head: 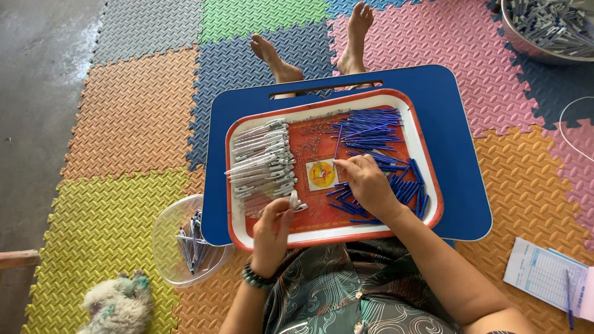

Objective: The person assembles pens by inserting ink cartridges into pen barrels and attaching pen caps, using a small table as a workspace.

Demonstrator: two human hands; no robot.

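Observation:
An orange tray with a white rim [427, 148] rests on a blue lap table [458, 124]. A stack of silver-white pen barrels [263, 161] fills the tray's left side. Blue pen refills [371, 130] lie piled at the right, and small springs [309, 143] are scattered in the middle. My left hand [272, 232] holds one silver-white pen barrel [296, 203] near the tray's front edge. My right hand [366, 182] rests over the blue refills and pinches a thin blue refill [336, 148] between its fingertips.
A clear plastic bowl [164, 238] with a few assembled pens sits on the foam mat at the left of the lap table. A metal basin [547, 28] of pens stands at top right. A paper sheet with a pen [544, 275] lies at the right. A fluffy dog [117, 303] lies at bottom left.

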